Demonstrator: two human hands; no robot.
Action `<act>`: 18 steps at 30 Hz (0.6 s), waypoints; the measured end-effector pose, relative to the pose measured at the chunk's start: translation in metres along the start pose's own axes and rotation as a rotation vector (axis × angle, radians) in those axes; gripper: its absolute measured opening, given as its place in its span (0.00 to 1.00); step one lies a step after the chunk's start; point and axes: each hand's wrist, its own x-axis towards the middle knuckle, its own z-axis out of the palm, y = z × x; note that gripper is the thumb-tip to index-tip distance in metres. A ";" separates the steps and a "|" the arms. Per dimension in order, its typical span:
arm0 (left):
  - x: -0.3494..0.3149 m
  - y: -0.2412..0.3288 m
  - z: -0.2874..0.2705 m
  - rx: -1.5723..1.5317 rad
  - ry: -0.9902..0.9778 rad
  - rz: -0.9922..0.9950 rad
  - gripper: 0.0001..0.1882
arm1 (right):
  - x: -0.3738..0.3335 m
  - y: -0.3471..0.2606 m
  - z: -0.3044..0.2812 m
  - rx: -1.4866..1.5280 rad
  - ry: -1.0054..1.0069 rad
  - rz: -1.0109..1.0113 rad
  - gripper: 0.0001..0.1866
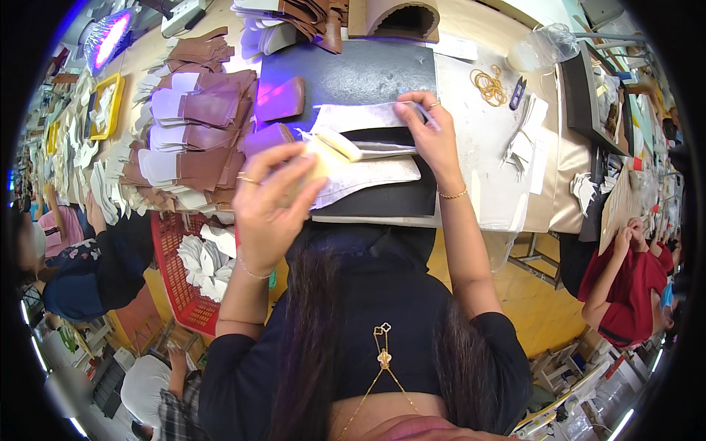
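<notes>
Pale whitish cut pieces (368, 176), like leather parts with their backs up, lie on a black board (353, 70) in front of me. One upper piece (353, 116) has its right end pinched between the thumb and fingers of my right hand (430, 136). A thin light-grey strip or tool also shows by those fingers; its kind is unclear. My left hand (273, 195), slightly blurred, has its fingers closed at a cream-yellow piece (334, 149) over the left ends of the whitish parts. Two brown pieces (282, 99) rest on the board's left side.
Stacks of brown and white cut pieces (198, 132) cover the table's left side. A red basket (187, 272) of white pieces stands below. To the right are rubber bands (487, 86), a dark cutter (518, 93) and a black tray (588, 95). Other people work at both sides.
</notes>
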 end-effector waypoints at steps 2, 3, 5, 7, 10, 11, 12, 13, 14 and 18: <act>0.003 0.000 0.005 -0.032 -0.147 0.043 0.16 | -0.003 -0.004 -0.002 0.039 -0.132 0.071 0.09; 0.004 0.001 0.006 -0.081 -0.223 0.026 0.16 | -0.008 -0.007 -0.003 0.047 -0.198 0.139 0.09; 0.008 -0.002 0.008 -0.058 -0.352 0.165 0.16 | -0.019 -0.015 -0.008 -0.001 -0.213 0.080 0.07; 0.010 -0.005 0.013 -0.049 -0.473 0.250 0.16 | -0.028 -0.023 -0.012 0.025 -0.251 0.063 0.07; 0.006 -0.010 0.030 -0.054 -0.643 0.305 0.15 | -0.032 -0.029 -0.014 -0.040 -0.289 0.024 0.06; 0.003 -0.010 0.036 -0.040 -0.648 0.317 0.14 | -0.032 -0.031 -0.014 -0.068 -0.302 0.029 0.06; -0.002 -0.011 0.043 -0.025 -0.651 0.327 0.14 | -0.031 -0.032 -0.015 -0.061 -0.305 0.028 0.06; -0.006 -0.011 0.050 -0.008 -0.649 0.342 0.14 | -0.029 -0.032 -0.016 -0.063 -0.316 0.046 0.06; -0.011 -0.012 0.055 0.002 -0.648 0.347 0.14 | -0.027 -0.033 -0.016 -0.067 -0.326 0.062 0.07; -0.024 -0.015 0.069 0.086 -0.607 0.339 0.14 | -0.019 -0.041 -0.007 -0.067 -0.302 -0.129 0.06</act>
